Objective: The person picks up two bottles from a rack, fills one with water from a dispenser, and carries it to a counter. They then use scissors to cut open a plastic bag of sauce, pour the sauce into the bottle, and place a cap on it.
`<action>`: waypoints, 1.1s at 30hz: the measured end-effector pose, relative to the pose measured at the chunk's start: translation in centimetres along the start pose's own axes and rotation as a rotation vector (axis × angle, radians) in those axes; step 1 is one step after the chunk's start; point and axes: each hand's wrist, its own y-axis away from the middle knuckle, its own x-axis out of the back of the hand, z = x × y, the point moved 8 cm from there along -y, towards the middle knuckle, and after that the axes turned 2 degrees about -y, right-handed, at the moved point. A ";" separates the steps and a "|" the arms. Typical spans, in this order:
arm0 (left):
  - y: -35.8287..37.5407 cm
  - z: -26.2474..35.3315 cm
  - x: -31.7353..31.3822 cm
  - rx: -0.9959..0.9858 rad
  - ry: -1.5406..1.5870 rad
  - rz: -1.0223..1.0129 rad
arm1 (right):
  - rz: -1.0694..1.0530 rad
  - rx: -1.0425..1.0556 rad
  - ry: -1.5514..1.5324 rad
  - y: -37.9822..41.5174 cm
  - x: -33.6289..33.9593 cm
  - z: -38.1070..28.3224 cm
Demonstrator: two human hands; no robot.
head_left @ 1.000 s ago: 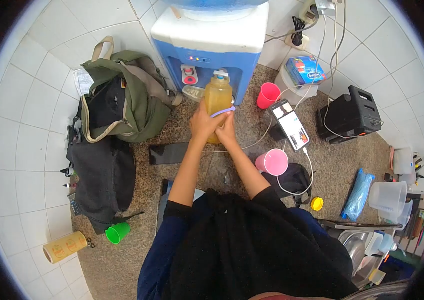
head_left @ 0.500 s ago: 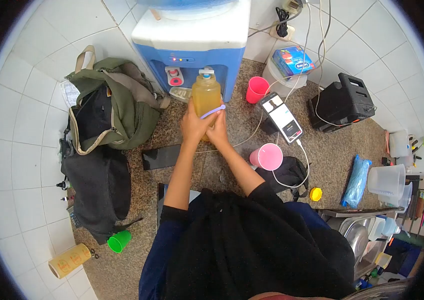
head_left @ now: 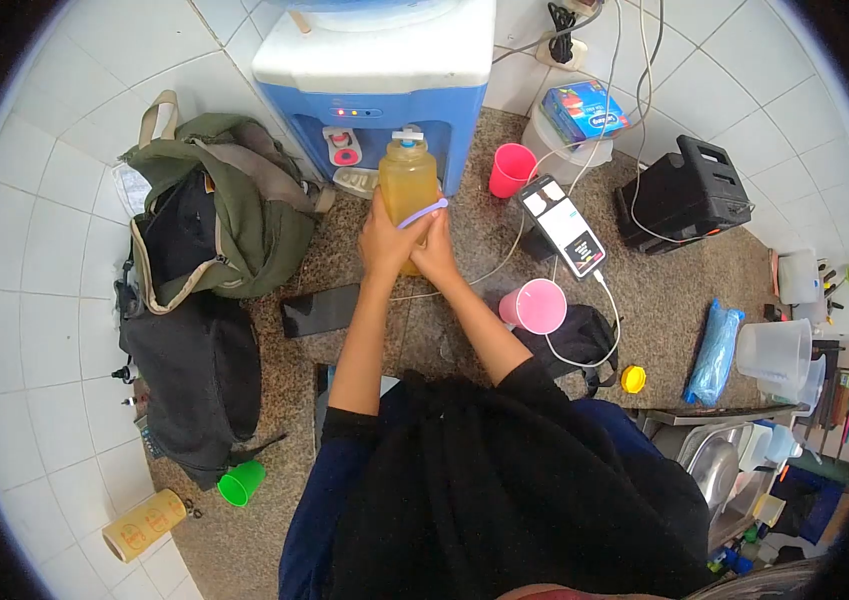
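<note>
A bottle of yellowish liquid (head_left: 407,180) with a lilac strap (head_left: 423,213) stands in front of the blue and white water dispenser (head_left: 374,75), its open neck just under the blue tap. My left hand (head_left: 383,240) wraps round the bottle's lower left side. On the lower right side my right hand (head_left: 433,250) is closed on it too, close against the left one. The dispenser's red tap (head_left: 345,156) is to the left of the bottle. The palms and the bottle's base are mostly hidden.
Left: green backpack (head_left: 269,230), black bag (head_left: 199,375), green cup (head_left: 240,483), dark phone (head_left: 320,311). Right: pink cups (head_left: 513,170) (head_left: 540,306), a lit phone (head_left: 564,228) on a cable, black box (head_left: 684,200), yellow cap (head_left: 632,379), blue packet (head_left: 714,352) and the sink (head_left: 714,470).
The whole view has shifted slightly. Both hands still hold the bottle under the tap, and the picture on the lit phone's screen has changed.
</note>
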 end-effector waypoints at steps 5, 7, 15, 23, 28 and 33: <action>-0.1 -0.3 -0.2 0.015 -0.008 -0.007 | 0.020 0.018 0.013 0.0 -0.2 0.4; -0.2 -0.7 -0.4 0.029 -0.029 -0.013 | 0.018 0.004 -0.008 -0.1 -0.1 0.2; -0.1 -0.6 -0.1 0.000 -0.030 0.039 | 0.032 0.057 0.019 -0.1 -0.1 0.2; -0.3 -1.0 0.2 -0.098 0.095 0.031 | 0.048 0.030 0.014 0.0 -0.4 0.6; 2.8 -3.4 1.9 0.064 0.405 0.003 | 0.027 -0.020 -0.045 -0.3 -0.6 1.1; 5.9 -8.6 3.3 0.243 0.643 -0.049 | 0.038 -0.019 0.024 -0.1 -0.6 1.3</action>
